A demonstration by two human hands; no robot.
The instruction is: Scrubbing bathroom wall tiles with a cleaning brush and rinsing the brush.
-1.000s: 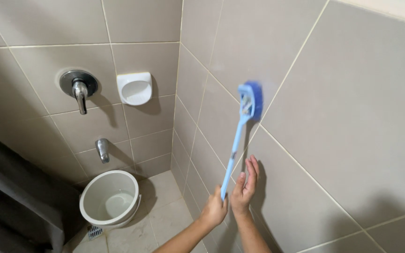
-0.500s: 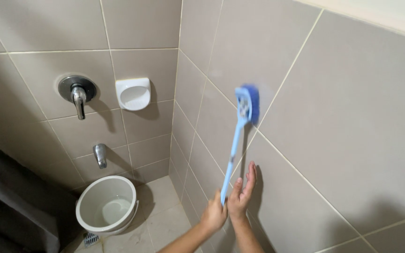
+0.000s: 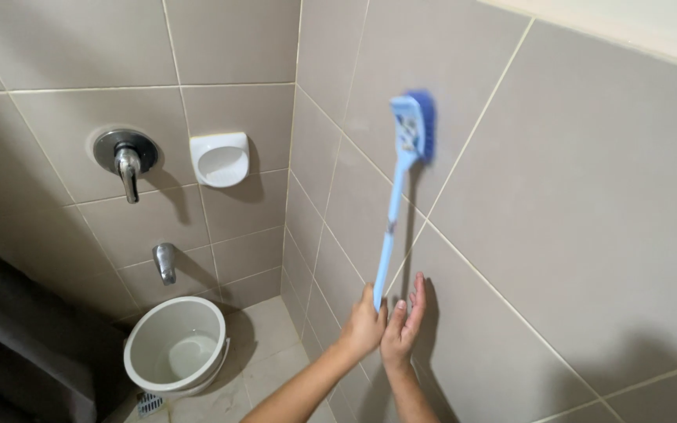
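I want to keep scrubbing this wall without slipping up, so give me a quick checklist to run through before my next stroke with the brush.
1. Grip on the handle: the left hand is closed around the bottom end of the blue long-handled brush. Ok.
2. Second hand: the right hand is open, fingers straight, beside the handle rather than around it. Not ok for a firm two-handed stroke.
3. Brush head on the wall: the bristles sit against the grey tiled wall. Ok.
4. Obstacles on the stroke path: the soap dish and shower valve are on the other wall. Ok.
5. Bucket underfoot: it stands on the floor by the corner. Ok.
6. Floor wetness: cannot tell.
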